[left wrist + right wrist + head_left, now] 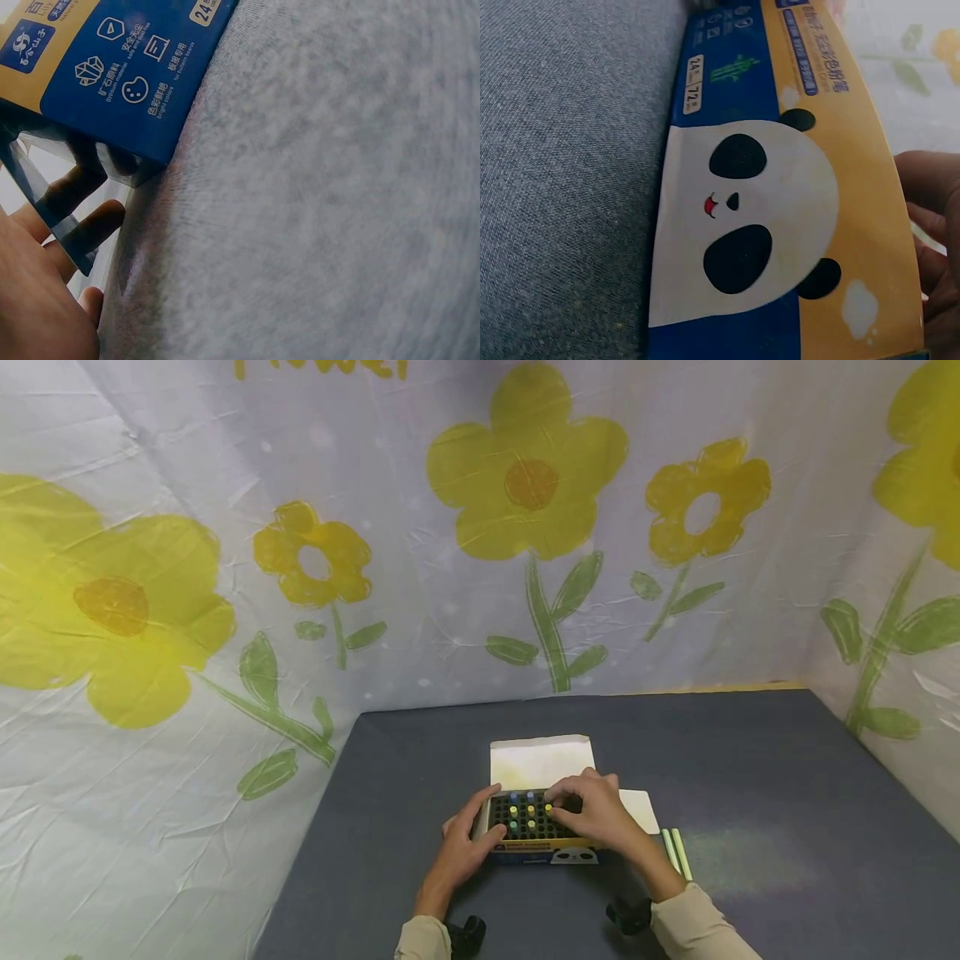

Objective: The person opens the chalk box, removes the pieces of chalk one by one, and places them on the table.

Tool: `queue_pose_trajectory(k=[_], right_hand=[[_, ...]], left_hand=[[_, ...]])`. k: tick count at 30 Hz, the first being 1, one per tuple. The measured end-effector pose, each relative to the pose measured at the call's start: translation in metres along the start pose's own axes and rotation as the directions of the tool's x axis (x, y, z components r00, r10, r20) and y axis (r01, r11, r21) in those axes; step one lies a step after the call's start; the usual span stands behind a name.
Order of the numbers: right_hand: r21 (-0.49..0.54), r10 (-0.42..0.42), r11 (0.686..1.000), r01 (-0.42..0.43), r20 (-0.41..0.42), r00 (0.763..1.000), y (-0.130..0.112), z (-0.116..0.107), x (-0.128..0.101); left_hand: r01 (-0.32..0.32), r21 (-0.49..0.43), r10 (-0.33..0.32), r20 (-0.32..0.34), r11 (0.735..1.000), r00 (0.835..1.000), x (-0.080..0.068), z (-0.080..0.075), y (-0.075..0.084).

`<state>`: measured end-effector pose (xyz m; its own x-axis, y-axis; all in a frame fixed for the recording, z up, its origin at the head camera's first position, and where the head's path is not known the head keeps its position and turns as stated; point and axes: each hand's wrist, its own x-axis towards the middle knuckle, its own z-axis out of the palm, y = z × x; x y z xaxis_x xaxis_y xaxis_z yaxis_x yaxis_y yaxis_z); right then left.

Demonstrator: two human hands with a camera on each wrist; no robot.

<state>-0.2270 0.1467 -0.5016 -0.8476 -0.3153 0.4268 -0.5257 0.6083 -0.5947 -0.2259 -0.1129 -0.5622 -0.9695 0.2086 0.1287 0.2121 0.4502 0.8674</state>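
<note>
An opened chalk box point(536, 850) with a panda on its blue and yellow front sits on the dark table. Its black holed insert holds several chalk sticks standing upright, among them a blue chalk stick point(513, 797) and a green one. My left hand point(461, 852) grips the box's left end, thumb at the front edge and fingers toward the back corner. In the left wrist view, fingers show behind an end flap point(56, 217). Over the box's right part, my right hand point(596, 806) pinches a yellow chalk stick point(548, 808) between thumb and forefinger, at the insert.
Behind the insert, the white lid point(540, 760) is folded back. A white side flap point(639, 810) sticks out at the right. Two pale green-yellow chalk sticks point(678, 856) lie on the table point(787, 860) right of the box. A flower-printed curtain point(420, 635) borders the table behind.
</note>
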Motion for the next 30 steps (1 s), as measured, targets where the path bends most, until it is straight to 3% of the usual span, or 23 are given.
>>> queue_pose_trajectory(k=[13, 30], right_hand=[[-0.128, 0.057, 0.99, -0.055, 0.009, 0.998, -0.0062, 0.0074, 0.0011], [-0.076, 0.034, 0.997, -0.034, -0.009, 0.999, -0.0046, 0.0057, -0.0013]], left_hand=[[-0.003, 0.005, 0.003, -0.001, 1.0, 1.0, 0.0008, 0.0002, -0.0006], [-0.015, 0.014, 0.015, 0.005, 1.0, 1.0, 0.0018, -0.0006, -0.0014]])
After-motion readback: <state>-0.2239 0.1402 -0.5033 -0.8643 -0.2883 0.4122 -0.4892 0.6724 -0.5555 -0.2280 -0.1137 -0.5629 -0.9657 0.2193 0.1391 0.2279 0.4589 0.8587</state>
